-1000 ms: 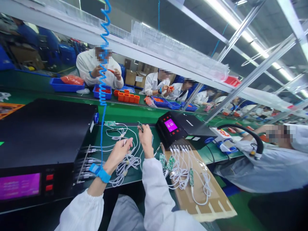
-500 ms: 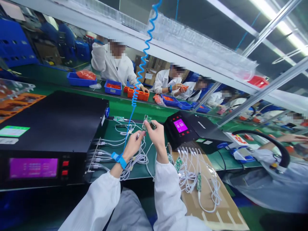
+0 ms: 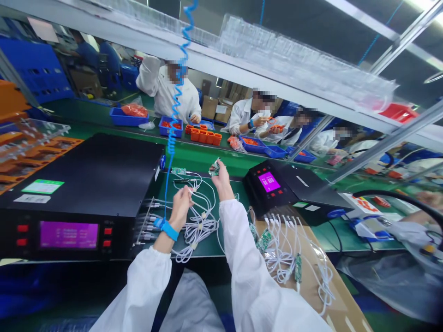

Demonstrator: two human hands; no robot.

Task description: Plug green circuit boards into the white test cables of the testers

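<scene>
My right hand (image 3: 220, 181) is raised over the green bench and pinches a small green circuit board (image 3: 215, 167) by its edge. My left hand (image 3: 182, 205), with a blue wrist strap (image 3: 166, 228) on a blue coiled cord (image 3: 174, 106), is closed on a white cable (image 3: 199, 205) from the tangle of white cables (image 3: 197, 226) below. Those cables run into the front of a large black tester (image 3: 93, 184) on my left. Another small green board (image 3: 178, 171) lies on the bench just beyond my hands.
A smaller black tester with a magenta screen (image 3: 269, 181) stands to the right, white cables and green boards (image 3: 265, 240) on a cardboard sheet (image 3: 332, 304) before it. Several people in white coats work across a green conveyor (image 3: 194, 154) with blue and orange bins (image 3: 206, 136).
My right hand has lifted the green board up and away from my left hand, which stays on the cable. The camera has swung left and up a little.
</scene>
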